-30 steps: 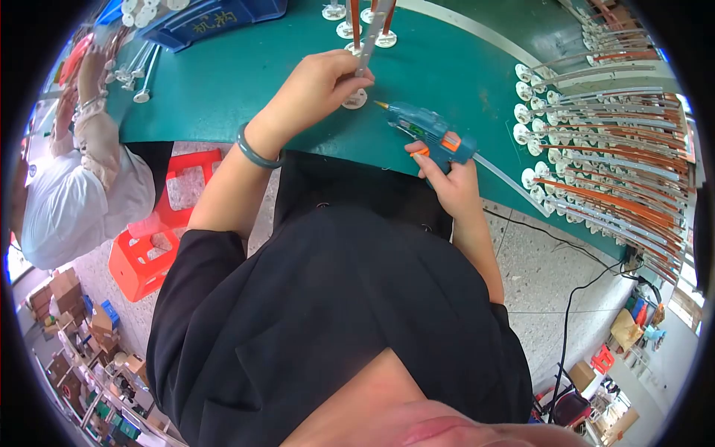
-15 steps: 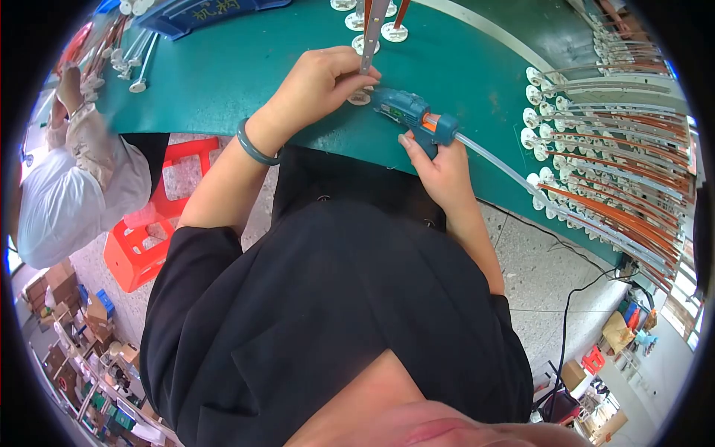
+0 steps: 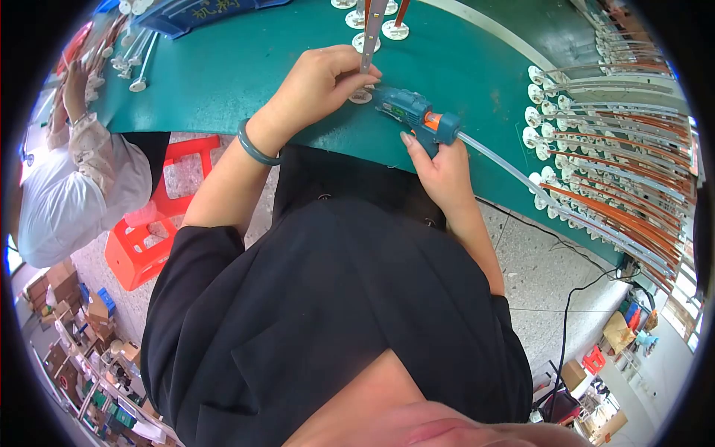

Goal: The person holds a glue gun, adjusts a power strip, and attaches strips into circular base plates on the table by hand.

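My left hand (image 3: 322, 80) pinches the lower end of an upright narrow strip dotted with small squares, like an LED strip (image 3: 371, 41). Under those fingers lies a round white base (image 3: 360, 97) on the green table. Wrapped in my right hand (image 3: 447, 175) is a teal glue gun (image 3: 408, 106), its nozzle pointing left at the base, close to my left fingertips. Whether the nozzle touches the base I cannot tell. A long translucent glue stick (image 3: 500, 158) sticks out of the gun's back end. My left fingers partly hide the joint between strip and base.
Several strips on round white bases (image 3: 535, 116) crowd the table's right side. More bases (image 3: 395, 30) stand just beyond my left hand. A blue bin (image 3: 201, 16) sits at the back left. To the left, a co-worker's sleeve (image 3: 93, 145) is near a red stool (image 3: 141, 253). A black cable (image 3: 567, 305) hangs at right.
Both my hands keep nearly the same place and grip; the glue gun has shifted very slightly. The co-worker's hand at left has moved a little.
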### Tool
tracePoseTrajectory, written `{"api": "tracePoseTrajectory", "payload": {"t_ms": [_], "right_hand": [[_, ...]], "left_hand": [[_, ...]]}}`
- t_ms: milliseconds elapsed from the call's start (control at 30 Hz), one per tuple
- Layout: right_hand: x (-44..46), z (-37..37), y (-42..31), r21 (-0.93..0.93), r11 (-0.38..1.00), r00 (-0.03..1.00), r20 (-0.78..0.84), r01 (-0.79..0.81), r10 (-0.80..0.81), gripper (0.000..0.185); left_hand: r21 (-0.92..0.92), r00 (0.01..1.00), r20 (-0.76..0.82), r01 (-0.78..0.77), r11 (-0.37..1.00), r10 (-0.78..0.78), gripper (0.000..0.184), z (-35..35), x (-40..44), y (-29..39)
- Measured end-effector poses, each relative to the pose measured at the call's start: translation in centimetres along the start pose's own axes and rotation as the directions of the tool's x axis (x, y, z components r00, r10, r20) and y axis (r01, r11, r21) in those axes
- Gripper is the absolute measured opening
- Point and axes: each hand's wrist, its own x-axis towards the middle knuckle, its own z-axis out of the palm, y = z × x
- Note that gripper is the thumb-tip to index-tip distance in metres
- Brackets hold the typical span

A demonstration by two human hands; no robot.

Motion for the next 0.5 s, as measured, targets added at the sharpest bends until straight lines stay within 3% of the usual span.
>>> {"api": "tracePoseTrajectory", "payload": {"t_ms": [200, 300, 400, 500], "right_hand": [[-0.1, -0.3, 0.6, 0.032, 0.999, 1.0, 0.007, -0.015, 0.015, 0.023], [-0.3, -1.0, 0.4, 0.268, 0.949, 0.985, 0.079, -0.168, 0.152, 0.021], [-0.6, -1.4, 0.7, 0.367, 0.913, 0.983, 0.099, -0.179, 0.153, 0.019], [-0.8, -1.7, 0.4, 0.34, 0.922, 0.981, 0.113, -0.185, 0.155, 0.019]], "left_hand": [[0.044, 1.0, 0.019, -0.002, 0.999, 0.001, 0.009, 0.0, 0.2, 0.6], [0.002, 0.997, 0.066, 0.05, 0.999, -0.05, 0.007, -0.1, 0.1, 1.5], [-0.026, 0.996, 0.094, 0.005, 1.0, -0.002, 0.006, -0.3, 0.0, 1.3], [-0.005, 0.99, 0.125, -0.058, 0.998, 0.058, 0.011, -0.7, 0.3, 1.4]]}}
